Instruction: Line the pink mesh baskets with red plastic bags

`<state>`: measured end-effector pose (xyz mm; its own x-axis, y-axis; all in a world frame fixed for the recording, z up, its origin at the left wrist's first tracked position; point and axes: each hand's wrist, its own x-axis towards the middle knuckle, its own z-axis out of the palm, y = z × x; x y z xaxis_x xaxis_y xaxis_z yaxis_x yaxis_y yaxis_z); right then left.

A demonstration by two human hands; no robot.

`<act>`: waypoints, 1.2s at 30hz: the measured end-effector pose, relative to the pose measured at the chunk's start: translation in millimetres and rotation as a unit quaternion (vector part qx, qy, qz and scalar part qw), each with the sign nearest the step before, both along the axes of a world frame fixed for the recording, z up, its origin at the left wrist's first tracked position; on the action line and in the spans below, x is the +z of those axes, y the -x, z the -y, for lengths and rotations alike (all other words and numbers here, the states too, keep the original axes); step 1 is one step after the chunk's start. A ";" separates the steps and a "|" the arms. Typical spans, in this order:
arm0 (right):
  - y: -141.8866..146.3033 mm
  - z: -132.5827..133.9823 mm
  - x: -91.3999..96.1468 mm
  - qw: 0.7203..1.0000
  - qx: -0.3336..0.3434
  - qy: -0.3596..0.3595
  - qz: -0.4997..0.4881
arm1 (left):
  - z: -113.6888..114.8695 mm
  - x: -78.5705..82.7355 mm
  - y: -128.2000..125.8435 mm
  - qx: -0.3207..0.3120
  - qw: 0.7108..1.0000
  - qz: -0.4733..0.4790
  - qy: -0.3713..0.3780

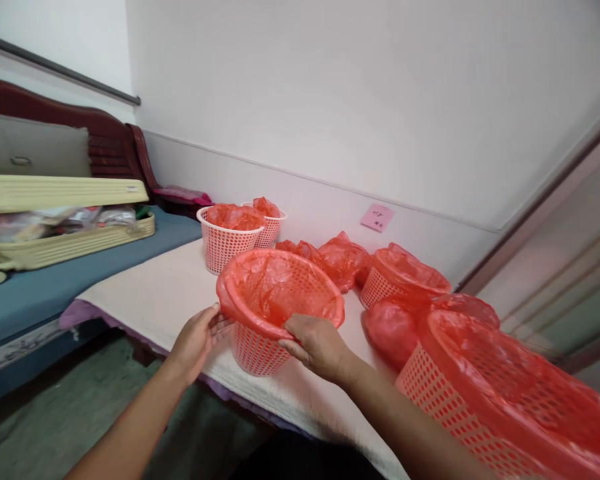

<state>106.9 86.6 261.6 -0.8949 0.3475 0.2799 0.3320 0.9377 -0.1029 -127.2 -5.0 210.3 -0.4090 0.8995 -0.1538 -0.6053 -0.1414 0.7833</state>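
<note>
A pink lattice basket (256, 350) lined with a red plastic bag (275, 287) stands tilted toward me on the white-covered table (165, 293). My left hand (196, 341) presses against its left side, fingers curled at the bag's folded rim. My right hand (316, 345) pinches the bag's edge at the near rim of the basket. Both hands touch the same basket.
Two more lined baskets (227, 240) stand at the back left, one (400, 277) at the right, and a large one (485, 393) close at the lower right. Loose red bags (337, 260) lie by the wall. A yellow case (65, 220) sits on a blue bed to the left.
</note>
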 end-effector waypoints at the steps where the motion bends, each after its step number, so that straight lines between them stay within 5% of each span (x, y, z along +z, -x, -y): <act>1: 1.8 -0.6 -0.1 1.000 -0.001 -0.003 0.005 | 2.7 -4.4 0.0 0.009 1.000 -0.004 0.006; 6: 6.5 -0.2 1.3 0.999 -0.029 -0.012 0.036 | 7.5 -14.5 9.7 0.103 0.994 -0.023 0.026; 11: 4.2 4.9 1.2 0.999 -0.031 -0.024 0.038 | -5.9 -6.0 19.8 0.200 0.977 -0.065 0.025; 18: -0.1 13.8 1.7 0.997 -0.045 -0.052 0.043 | -29.7 1.8 3.2 0.130 0.969 -0.209 0.003; 21: -0.1 17.1 2.4 0.995 -0.052 -0.065 0.048 | -27.7 0.5 7.6 0.171 0.944 -0.280 0.024; 26: 4.8 18.9 1.0 0.993 -0.053 -0.098 0.035 | -10.6 18.7 3.5 0.283 0.817 -0.500 -0.042; 32: 9.3 14.8 -3.4 0.990 -0.067 -0.127 0.013 | -20.1 29.0 -32.3 0.135 0.552 -0.797 -0.204; 36: 12.4 12.7 -4.5 0.989 -0.070 -0.132 0.012 | -32.8 18.9 -35.1 0.142 0.505 -0.829 -0.190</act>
